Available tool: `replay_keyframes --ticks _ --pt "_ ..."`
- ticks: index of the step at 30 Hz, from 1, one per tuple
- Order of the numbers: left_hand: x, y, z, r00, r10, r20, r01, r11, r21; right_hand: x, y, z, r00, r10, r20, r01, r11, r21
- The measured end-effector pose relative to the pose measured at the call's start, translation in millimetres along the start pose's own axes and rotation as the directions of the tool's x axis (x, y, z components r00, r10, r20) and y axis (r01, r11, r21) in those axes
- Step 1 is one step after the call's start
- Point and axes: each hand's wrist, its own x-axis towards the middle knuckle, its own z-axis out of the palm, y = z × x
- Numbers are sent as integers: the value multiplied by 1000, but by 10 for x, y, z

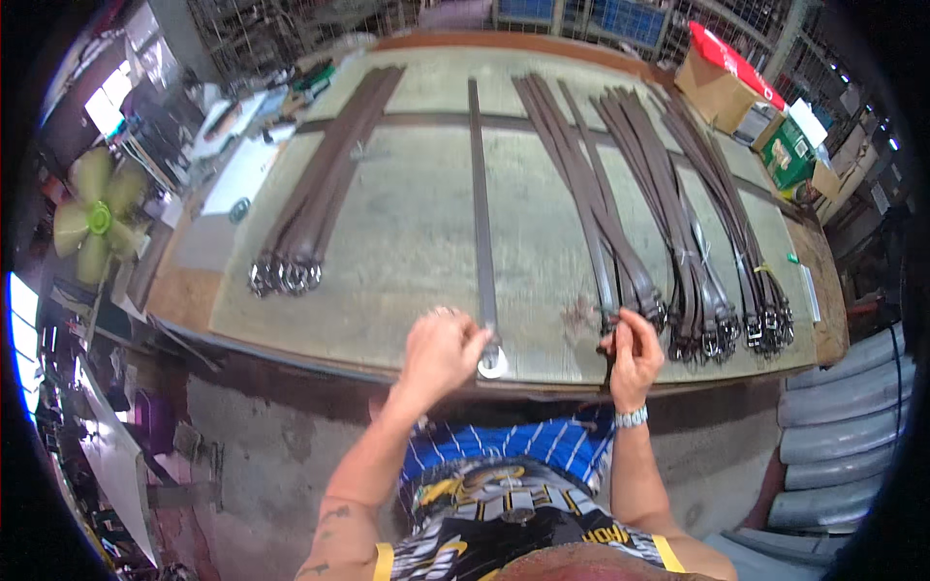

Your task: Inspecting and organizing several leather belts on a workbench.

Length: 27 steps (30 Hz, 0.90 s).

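Note:
A single dark brown belt (480, 213) lies lengthwise near the middle of the table, its silver buckle (492, 361) by the front edge. Beside that buckle is my left hand (441, 353), fingers curled and thumb tip at the belt's edge; whatever is inside the fingers is hidden. My right hand (635, 356), with a watch on its wrist, pinches the buckle end of another narrow belt (599, 257). Just right of it lies a loose group of belts (572, 174), buckles toward me.
Two tied belt bundles (644, 165) (722, 184) lie farther right, and another belt bundle (329, 184) lies left. Papers (242, 179) cover the table's left side. Cardboard boxes (715, 89) stand at the back right. A green fan (97, 218) is at the left; grey rolls (838, 426) lie at the right.

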Motion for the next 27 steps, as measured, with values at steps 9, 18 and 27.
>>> replay_keyframes --ticks 9,18,27 --pt "83 212 250 975 222 16 -222 974 53 -95 -149 -44 998 9 -56 -12 998 -63" --pt "442 155 184 807 589 41 -589 808 -2 -52 -101 -43 999 13 -39 -17 996 -88" --pt "745 -138 281 813 473 339 -246 807 -536 29 -333 138 998 -43 54 42 999 11"
